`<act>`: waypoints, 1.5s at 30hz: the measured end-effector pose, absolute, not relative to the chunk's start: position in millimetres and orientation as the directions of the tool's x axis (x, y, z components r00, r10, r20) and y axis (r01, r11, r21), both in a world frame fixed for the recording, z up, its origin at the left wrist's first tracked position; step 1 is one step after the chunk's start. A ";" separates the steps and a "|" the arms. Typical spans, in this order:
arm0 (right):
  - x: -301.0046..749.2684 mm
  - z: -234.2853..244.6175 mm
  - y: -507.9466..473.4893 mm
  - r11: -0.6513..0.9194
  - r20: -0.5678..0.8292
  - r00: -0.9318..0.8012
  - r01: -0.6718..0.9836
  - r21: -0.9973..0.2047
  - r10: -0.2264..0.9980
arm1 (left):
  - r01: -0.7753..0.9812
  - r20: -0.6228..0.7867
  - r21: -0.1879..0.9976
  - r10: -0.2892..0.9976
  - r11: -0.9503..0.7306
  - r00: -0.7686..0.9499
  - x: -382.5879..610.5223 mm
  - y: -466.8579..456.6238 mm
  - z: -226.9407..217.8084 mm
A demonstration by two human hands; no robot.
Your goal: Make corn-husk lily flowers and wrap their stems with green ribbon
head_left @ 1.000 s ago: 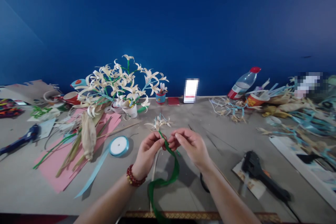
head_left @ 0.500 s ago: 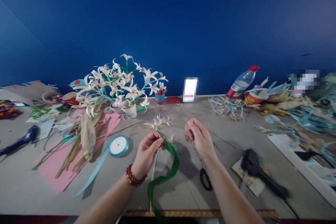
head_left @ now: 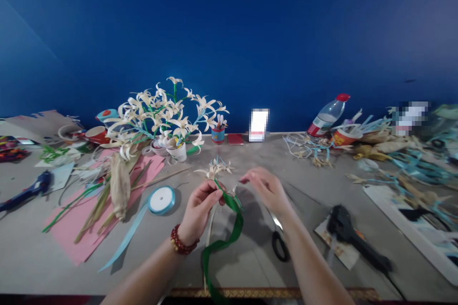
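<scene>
My left hand [head_left: 203, 198] is closed in a pinch on the stem of a cream handmade flower [head_left: 211, 170] and the top of a green ribbon [head_left: 236, 228]. The petals stick out above my fingertips, and the ribbon hangs in a loose curl towards the table's front edge. To the right, my right hand [head_left: 264, 188] is in the air with its fingers stretched out, slightly blurred, holding nothing I can see. Scissors [head_left: 279, 246] with black handles lie beneath my right wrist, partly hidden. Small pale flowers [head_left: 234, 191] lie behind the ribbon.
A blue ribbon spool [head_left: 161, 199] and pink paper [head_left: 77, 243] with dried husks [head_left: 120, 186] lie left. Finished flowers [head_left: 179, 124] stand in cups at the back. A black glue gun [head_left: 354, 238] rests right, with a tilted bottle [head_left: 326, 116] and a propped phone [head_left: 259, 125] behind.
My right hand has gone from curled fingers to stretched-out ones, with a small shift. My left hand keeps its pinch in about the same place.
</scene>
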State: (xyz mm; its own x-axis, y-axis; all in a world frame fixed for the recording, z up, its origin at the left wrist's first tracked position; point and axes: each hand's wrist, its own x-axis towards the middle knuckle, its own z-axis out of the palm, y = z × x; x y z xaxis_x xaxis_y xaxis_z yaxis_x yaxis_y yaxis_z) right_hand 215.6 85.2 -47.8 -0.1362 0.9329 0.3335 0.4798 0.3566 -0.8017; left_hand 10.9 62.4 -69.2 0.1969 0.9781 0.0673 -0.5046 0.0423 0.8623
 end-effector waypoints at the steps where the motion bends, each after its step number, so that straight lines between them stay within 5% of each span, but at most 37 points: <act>1: 209.2 -46.1 81.8 0.365 0.299 -0.224 0.379 -0.851 0.928 | -0.499 0.067 0.866 0.979 0.039 0.193 10.5 62.6 -69.8; 6: 184.1 -44.0 66.7 0.308 0.221 -0.346 0.222 -0.925 0.912 | -0.484 0.058 0.875 0.986 0.027 0.159 9.5 63.4 -73.6; 13: 178.1 -45.4 57.6 0.282 0.198 -0.243 0.383 -0.880 0.950 | -0.458 0.039 0.888 0.989 0.032 0.146 9.9 65.8 -77.4; 30: 182.8 -47.1 53.3 0.371 0.291 -0.235 0.477 -0.797 0.927 | -0.339 0.074 0.941 0.984 -0.015 0.164 8.4 66.0 -71.8; 45: 182.5 -46.6 62.6 0.173 0.118 -0.227 0.243 -0.955 0.967 | -0.389 0.109 0.921 0.980 -0.037 0.164 10.8 65.0 -70.4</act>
State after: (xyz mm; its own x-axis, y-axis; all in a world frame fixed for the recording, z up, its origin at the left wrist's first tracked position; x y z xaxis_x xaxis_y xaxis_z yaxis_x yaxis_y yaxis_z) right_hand 182.5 62.6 -46.6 -0.2267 0.9668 0.1176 0.2428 0.1730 -0.9545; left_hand 10.8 65.0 -70.4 0.1640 0.9804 0.1091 -0.3888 -0.0374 0.9206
